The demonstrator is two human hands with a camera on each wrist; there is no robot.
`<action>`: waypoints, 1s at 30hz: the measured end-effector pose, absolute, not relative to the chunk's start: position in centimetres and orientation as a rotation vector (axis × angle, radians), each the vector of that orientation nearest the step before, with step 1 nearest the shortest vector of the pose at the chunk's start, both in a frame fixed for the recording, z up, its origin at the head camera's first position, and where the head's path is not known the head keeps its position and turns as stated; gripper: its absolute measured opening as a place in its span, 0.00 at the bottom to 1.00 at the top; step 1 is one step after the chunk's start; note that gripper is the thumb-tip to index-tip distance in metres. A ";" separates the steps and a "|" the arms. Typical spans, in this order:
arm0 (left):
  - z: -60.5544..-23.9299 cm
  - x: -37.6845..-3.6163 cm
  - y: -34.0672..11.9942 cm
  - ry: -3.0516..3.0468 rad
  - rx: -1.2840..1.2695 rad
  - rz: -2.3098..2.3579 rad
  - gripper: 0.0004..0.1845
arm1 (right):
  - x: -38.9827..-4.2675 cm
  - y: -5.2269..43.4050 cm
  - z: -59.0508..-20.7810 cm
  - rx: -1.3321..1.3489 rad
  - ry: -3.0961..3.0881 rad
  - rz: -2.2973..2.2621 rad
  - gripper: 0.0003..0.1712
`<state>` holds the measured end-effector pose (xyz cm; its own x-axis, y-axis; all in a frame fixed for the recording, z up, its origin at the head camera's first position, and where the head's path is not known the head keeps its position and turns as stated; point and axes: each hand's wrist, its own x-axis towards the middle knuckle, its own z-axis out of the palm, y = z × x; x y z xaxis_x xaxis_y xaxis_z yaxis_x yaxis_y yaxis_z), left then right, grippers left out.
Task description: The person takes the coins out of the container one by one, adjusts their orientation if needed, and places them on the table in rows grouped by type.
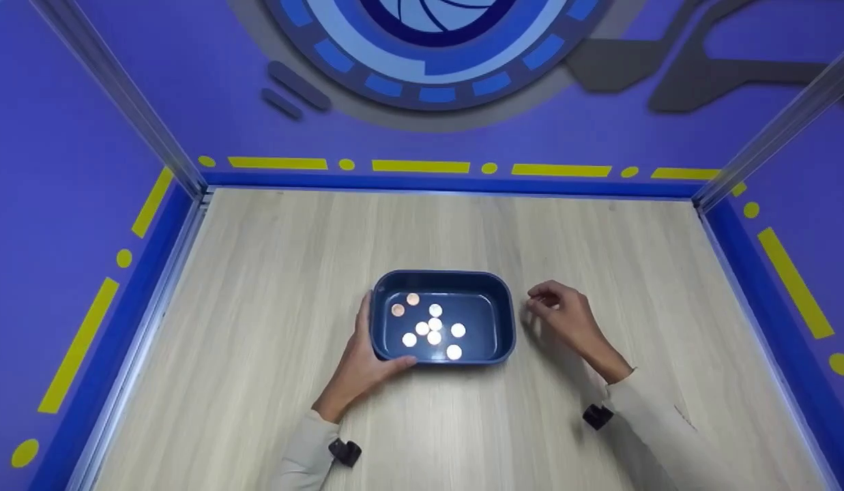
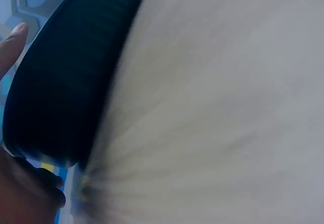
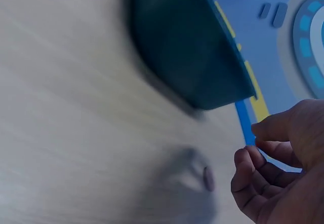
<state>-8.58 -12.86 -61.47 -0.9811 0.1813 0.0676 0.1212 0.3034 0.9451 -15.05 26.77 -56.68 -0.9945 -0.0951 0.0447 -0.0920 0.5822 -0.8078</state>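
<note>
Coins going into the dark blue rectangular plastic tray point(image 1: 507, 320).
Left hand point(image 1: 364, 361) grips the tray's edge; right hand point(image 1: 565, 317), fingers curled, holds nothing, near a small coin point(image 3: 208, 178) on the table; likely pinch next.

I see a pale wood-grain table point(image 1: 271, 273) in front of me, boxed in on three sides by purple walls point(image 1: 60, 136). A blue strip point(image 1: 449, 183) runs along the foot of the back wall, and above it sits a row of yellow dashes and dots point(image 1: 420, 166). Higher up, a round blue-and-white emblem point(image 1: 432, 48) fills the middle, with grey shapes point(image 1: 694, 75) to its right. Metal corner posts point(image 1: 132, 102) stand where the walls meet.
</note>
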 end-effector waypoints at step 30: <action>-60.8 -9.7 -13.3 2.508 0.189 1.570 0.80 | -15.3 22.1 -53.3 -0.706 2.571 -1.347 0.15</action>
